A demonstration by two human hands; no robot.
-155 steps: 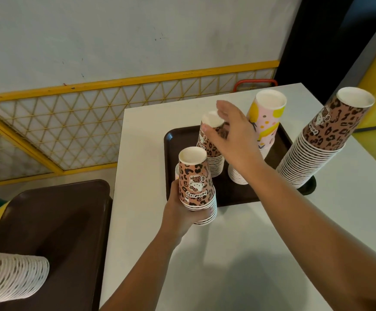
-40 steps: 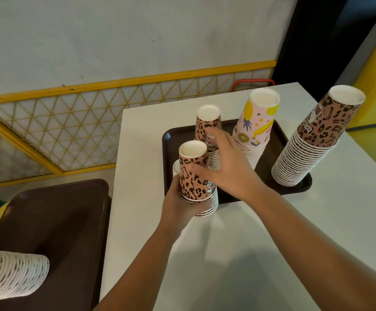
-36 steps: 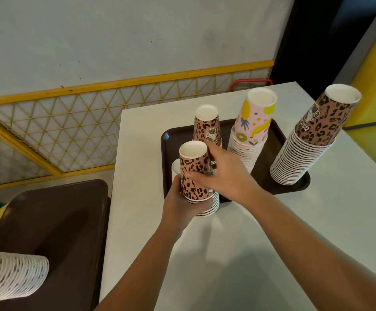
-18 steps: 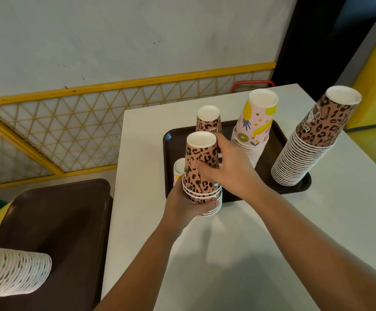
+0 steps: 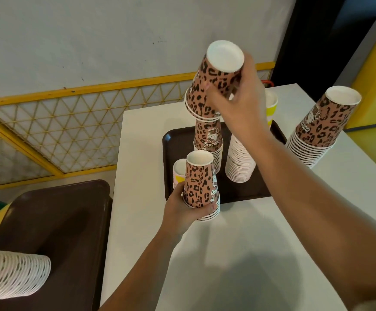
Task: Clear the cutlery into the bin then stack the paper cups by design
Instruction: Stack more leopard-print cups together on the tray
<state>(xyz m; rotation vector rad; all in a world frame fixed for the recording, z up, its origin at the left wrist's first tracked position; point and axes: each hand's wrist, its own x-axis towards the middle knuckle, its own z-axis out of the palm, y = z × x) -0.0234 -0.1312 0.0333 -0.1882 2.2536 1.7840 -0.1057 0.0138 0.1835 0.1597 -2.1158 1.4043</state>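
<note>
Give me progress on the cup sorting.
Done: no cutlery visible; tall leopard-print paper cup stack stands at the right. In hand: right hand holds lifted leopard-print cups; left hand grips a short leopard stack. Left: merging leopard stacks on the brown tray, yellow-patterned cup.

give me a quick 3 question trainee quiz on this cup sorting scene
1. True or false: the right hand holds leopard-print cups in the air.
2. What steadies the short leopard stack at the tray's near edge?
3. The tall leopard stack on the right stands: A) upright B) leaning C) lying flat

Key: 1 true; 2 the left hand; 3 B
</note>
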